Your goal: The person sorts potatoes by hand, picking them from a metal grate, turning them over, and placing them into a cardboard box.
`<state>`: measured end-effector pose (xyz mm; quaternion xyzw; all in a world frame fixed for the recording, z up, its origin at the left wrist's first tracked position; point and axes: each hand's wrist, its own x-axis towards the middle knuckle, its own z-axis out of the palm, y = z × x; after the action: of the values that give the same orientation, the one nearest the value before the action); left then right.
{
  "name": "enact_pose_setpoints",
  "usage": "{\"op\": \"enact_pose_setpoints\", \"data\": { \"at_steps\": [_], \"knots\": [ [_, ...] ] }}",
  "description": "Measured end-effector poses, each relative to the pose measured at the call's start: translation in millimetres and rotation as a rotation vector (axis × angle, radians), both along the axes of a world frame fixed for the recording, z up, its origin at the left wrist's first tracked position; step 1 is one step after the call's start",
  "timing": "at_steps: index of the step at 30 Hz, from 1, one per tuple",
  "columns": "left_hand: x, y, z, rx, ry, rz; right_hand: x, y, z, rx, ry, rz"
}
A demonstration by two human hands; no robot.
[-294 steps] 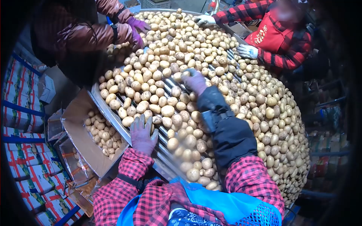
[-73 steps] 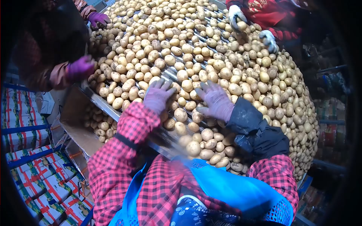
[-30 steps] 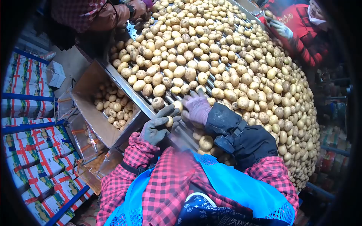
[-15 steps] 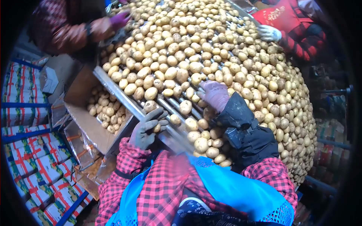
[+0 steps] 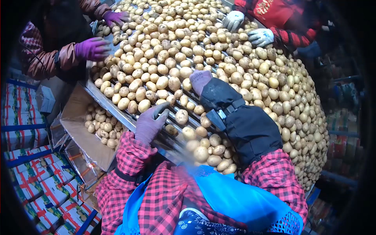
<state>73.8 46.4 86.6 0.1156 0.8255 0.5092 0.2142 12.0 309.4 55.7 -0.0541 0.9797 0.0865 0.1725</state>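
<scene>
Many potatoes [image 5: 290, 98] lie heaped over a metal roller table [image 5: 176, 145]. My left hand [image 5: 150, 124], in a purple-grey glove, is over the table's near-left edge with thumb and fingers apart and nothing visible between them. One potato [image 5: 181, 116] rests on the rollers just right of it. My right hand [image 5: 201, 81], gloved with a dark sleeve cover behind it, reaches farther out among the potatoes. Its fingertips are hidden, so whether it holds anything does not show.
An open cardboard box [image 5: 84, 133] with potatoes stands below the table's left edge. Printed cartons [image 5: 47, 188] are stacked at the left. Across the table, one person's purple gloves [image 5: 92, 48] and another's white gloves [image 5: 261, 37] are at the potatoes.
My right hand has moved forward and left. My left hand has turned, and the small potato at its fingers no longer shows there. Both co-workers' hands have shifted, with more of them in view.
</scene>
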Motion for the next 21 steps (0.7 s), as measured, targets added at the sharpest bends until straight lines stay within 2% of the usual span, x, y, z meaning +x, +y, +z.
{"op": "enact_pose_setpoints", "data": {
  "at_steps": [3, 4, 5, 6, 7, 9, 10, 11, 12, 13, 14, 15, 17, 19, 21],
  "knots": [
    [0.6, 12.5, 1.2, -0.046, 0.109, -0.077, -5.5, 22.1, 15.0, -0.132, 0.037, -0.048],
    [1.4, 17.1, 1.6, -0.120, 0.206, -0.116, -5.1, 30.5, 27.9, -0.253, -0.012, -0.152],
    [2.3, 22.0, 2.4, -0.193, 0.306, -0.149, 4.8, 39.4, 33.6, -0.294, 0.045, -0.126],
    [4.3, 28.5, 8.4, -0.228, 0.320, -0.174, 14.8, 49.0, 38.2, -0.333, 0.101, -0.098],
    [6.6, 33.0, 8.6, -0.226, 0.317, -0.165, 21.0, 49.5, 37.6, -0.396, 0.167, -0.199],
    [11.8, 38.4, 6.7, -0.233, 0.310, -0.234, 45.7, 40.6, 49.3, -0.412, 0.135, -0.219],
    [14.5, 40.4, -3.5, -0.125, 0.267, -0.198, 62.8, 32.7, 49.4, -0.440, 0.226, -0.154],
    [15.7, 40.1, -9.4, -0.122, 0.270, -0.197, 74.2, 24.6, 51.8, -0.503, 0.217, -0.113],
    [17.3, 37.7, -14.1, 0.203, -0.093, -0.155, 86.5, 16.0, 54.6, -0.595, 0.303, -0.044],
    [16.2, 35.5, -7.1, 0.496, -0.542, -0.114, 94.1, -0.6, 75.6, -0.707, 0.224, -0.101],
    [15.2, 33.2, 0.2, 0.712, -0.993, 0.034, 102.0, -8.9, 81.3, -0.795, 0.220, -0.050],
    [17.9, 25.2, -5.2, 0.858, -1.068, -0.012, 106.1, -16.9, 83.7, -0.889, 0.215, 0.004],
    [28.4, 22.9, -15.7, 0.931, -0.999, 0.049, 104.6, -28.1, 89.2, -0.926, 0.191, -0.004],
    [26.1, 14.9, -35.3, 1.343, -1.174, -0.007, 97.7, -23.6, 77.1, -0.954, 0.301, -0.034],
    [27.1, 6.3, -32.4, 1.321, -1.114, -0.038, 96.7, -22.0, 90.1, -0.959, 0.329, -0.104]
  ]
}}
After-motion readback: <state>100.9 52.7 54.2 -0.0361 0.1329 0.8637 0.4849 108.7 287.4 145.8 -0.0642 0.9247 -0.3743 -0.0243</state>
